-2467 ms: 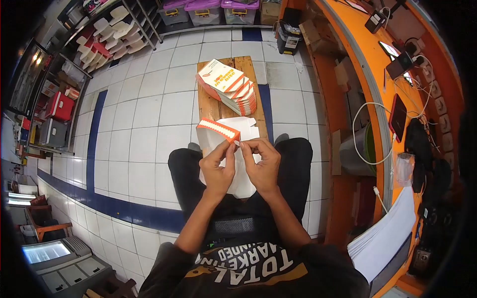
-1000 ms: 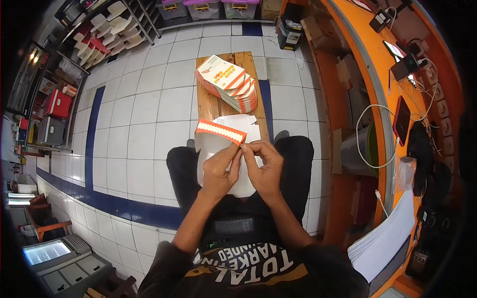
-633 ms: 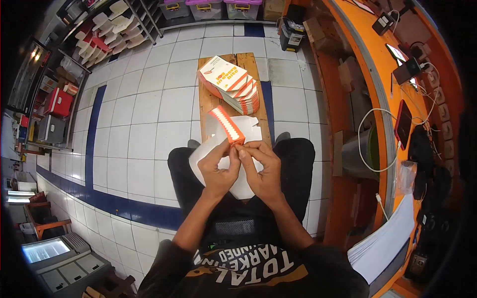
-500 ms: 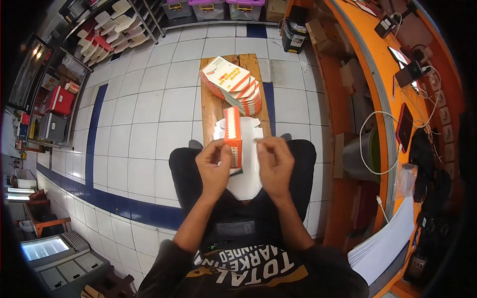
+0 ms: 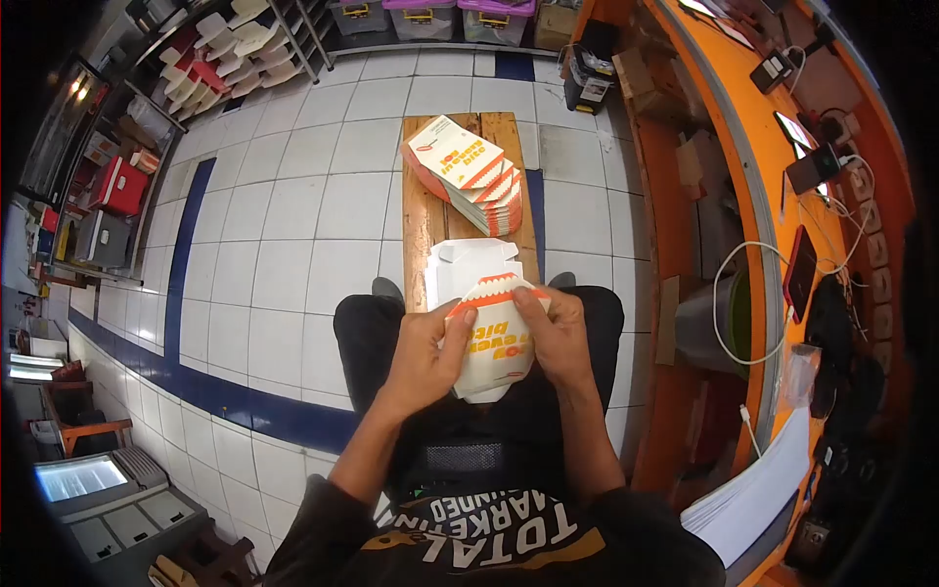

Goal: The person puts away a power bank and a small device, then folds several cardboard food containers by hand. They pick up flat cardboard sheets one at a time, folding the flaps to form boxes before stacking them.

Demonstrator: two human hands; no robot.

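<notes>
Between my two hands is a white and orange printed carton point(image 5: 497, 338), its lettering upside down to me and its scalloped orange band facing away. My left hand point(image 5: 430, 357) grips its left edge, thumb on the printed face. On the other side my right hand point(image 5: 554, 333) pinches the right edge, thumb also on top. Under the carton lies a plain white unfolded sheet of card point(image 5: 469, 259), partly covered. Beyond it, a fanned stack of flat printed cartons point(image 5: 460, 161) rests on a wooden bench point(image 5: 419, 220).
An orange counter point(image 5: 773, 196) with phones, chargers and a white cable point(image 5: 719, 264) runs along my right. A grey bin point(image 5: 706, 318) stands beneath it. Shelving with a red box point(image 5: 122, 186) is at the left. Lidded plastic boxes point(image 5: 421, 20) line the far wall.
The carton was upright with its narrow orange side showing, in my left hand. Now it lies with its printed face up, and my right hand has closed on its right edge.
</notes>
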